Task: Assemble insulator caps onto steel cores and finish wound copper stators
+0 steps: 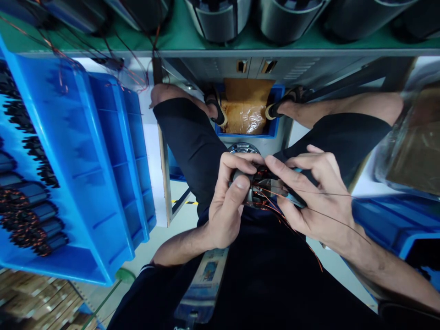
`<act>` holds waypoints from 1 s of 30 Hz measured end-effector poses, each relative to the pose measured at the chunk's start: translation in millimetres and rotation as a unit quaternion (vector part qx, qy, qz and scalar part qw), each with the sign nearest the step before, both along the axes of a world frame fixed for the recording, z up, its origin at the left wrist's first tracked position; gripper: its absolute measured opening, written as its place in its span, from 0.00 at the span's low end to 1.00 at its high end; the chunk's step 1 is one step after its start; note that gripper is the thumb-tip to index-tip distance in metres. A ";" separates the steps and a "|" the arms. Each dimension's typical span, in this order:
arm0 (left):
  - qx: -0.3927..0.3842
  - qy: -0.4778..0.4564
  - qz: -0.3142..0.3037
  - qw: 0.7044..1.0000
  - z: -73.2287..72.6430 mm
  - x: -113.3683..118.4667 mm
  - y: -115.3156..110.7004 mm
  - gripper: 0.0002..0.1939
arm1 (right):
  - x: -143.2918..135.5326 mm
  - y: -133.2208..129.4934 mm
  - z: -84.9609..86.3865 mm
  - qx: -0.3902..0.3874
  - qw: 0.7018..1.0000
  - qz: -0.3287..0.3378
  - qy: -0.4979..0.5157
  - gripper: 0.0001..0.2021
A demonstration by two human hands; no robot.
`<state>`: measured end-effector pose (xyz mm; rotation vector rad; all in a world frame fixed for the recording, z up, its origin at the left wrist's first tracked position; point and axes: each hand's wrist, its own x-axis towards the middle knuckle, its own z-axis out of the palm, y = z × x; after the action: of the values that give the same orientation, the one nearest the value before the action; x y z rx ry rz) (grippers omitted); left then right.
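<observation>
My left hand [227,201] is closed around a small motor stator [252,198], a dark metal cylinder with copper windings, held sideways above my lap. Thin copper wires [271,205] trail from its right end, some hanging down past my right wrist. In my right hand [318,197] is a pair of pliers [294,197] with blue-grey handles, gripped between thumb and fingers. Their metal head lies at the wound end of the stator, among the wires. The tips of the jaws are partly hidden, so whether they touch a wire I cannot tell.
Large metal cylinders [220,20] line the green bench [175,43] ahead. At left, a blue crate [72,151] holds wound stators [37,211]. Blue bins [388,220] stand at right. Between my feet lies a blue box [245,136] with brown wrapping.
</observation>
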<state>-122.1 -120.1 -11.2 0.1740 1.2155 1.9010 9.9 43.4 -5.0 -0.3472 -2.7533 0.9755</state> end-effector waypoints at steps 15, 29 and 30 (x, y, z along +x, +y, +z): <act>-0.041 0.005 0.013 0.999 1.3 0.3 0.1 0.09 | -1.9 1.4 9.4 -0.005 1.000 -0.009 -0.009 0.34; -0.044 0.028 0.013 0.999 1.4 2.2 1.1 0.09 | -7.7 -4.8 7.3 -0.008 0.999 -0.027 0.019 0.25; -0.048 0.026 0.016 0.998 1.6 2.5 2.0 0.09 | -8.6 -3.8 6.8 -0.002 0.999 -0.032 0.016 0.25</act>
<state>-119.6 -118.2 -9.6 0.1544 1.3482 1.8721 1.3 39.6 1.8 -0.4146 -2.6937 0.9627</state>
